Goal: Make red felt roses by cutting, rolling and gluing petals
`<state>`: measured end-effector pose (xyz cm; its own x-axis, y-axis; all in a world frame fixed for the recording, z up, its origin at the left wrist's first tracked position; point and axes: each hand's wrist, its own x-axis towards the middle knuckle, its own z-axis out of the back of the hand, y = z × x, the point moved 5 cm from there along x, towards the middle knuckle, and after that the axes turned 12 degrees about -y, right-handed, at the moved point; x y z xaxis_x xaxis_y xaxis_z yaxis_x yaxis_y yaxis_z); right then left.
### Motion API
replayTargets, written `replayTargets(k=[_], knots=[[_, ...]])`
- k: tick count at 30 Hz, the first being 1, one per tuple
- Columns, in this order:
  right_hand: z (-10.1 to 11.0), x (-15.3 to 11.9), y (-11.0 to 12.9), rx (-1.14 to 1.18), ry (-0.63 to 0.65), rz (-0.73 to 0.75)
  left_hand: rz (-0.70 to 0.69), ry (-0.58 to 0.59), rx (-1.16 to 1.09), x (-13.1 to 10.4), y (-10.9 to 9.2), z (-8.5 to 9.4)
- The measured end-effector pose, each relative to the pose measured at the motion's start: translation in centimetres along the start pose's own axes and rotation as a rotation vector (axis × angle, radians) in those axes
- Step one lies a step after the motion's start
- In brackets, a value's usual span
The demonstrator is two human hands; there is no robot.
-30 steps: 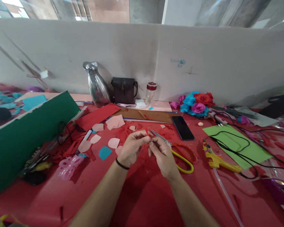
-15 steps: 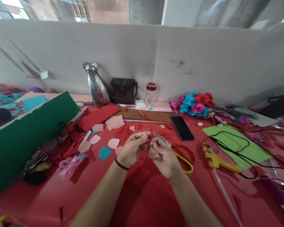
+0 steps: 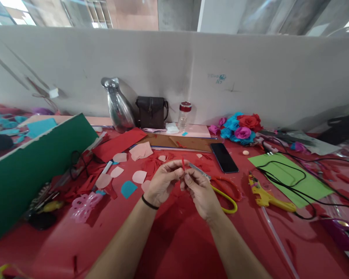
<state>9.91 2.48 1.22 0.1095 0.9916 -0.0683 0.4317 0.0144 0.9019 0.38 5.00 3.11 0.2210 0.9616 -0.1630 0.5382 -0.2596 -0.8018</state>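
A small, narrow piece of red paper [image 3: 183, 162] stands upright between my fingertips above the middle of the table. My left hand [image 3: 165, 180], with a dark band at the wrist, pinches it from the left. From the right, the thumb and fingers of my right hand [image 3: 200, 190] are closed on its lower end. Just beyond my right hand lie scissors with red and yellow handles [image 3: 227, 198], their blades partly hidden by the hand. Left of my hands are cut petal shapes, among them a blue petal [image 3: 129, 189] and a pink petal [image 3: 139, 177].
A yellow glue gun [image 3: 267, 198] with a black cord lies beside a green sheet [image 3: 291, 174] at right. A phone [image 3: 224, 157] lies ahead, near paper flowers [image 3: 241, 128]. A green box [image 3: 40, 170] stands at left; a steel jug [image 3: 118, 106] stands by the wall.
My hands have drawn slightly closer together, and the red paper has shifted a little left and now stands straighter. Things on the table have not moved.
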Motion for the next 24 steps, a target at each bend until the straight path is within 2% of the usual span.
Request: replayTargets(k=[3, 7, 11, 16, 20, 24], knots=[[0.18, 0.19, -0.16, -0.015, -0.018, 0.008, -0.028, 0.018, 0.009, 0.05, -0.04, -0.04], [0.24, 0.30, 0.14, -0.103, -0.045, 0.102, -0.122, -0.083, -0.004, 0.31, -0.31, 0.63], [0.39, 0.30, 0.43, -0.166, -0.073, 0.187, -0.155, -0.121, 0.012, 0.34, -0.42, 0.85], [0.50, 0.26, 0.23, -0.136, -0.080, 0.160, -0.122, -0.102, 0.048, 0.21, -0.22, 0.59], [0.43, 0.23, 0.04, -0.141, -0.070, 0.128, -0.162, -0.120, 0.044, 0.20, -0.48, 0.53], [0.71, 0.39, -0.28, -0.073, -0.107, 0.080, -0.121, -0.102, 0.094, 0.18, -0.23, 0.25]])
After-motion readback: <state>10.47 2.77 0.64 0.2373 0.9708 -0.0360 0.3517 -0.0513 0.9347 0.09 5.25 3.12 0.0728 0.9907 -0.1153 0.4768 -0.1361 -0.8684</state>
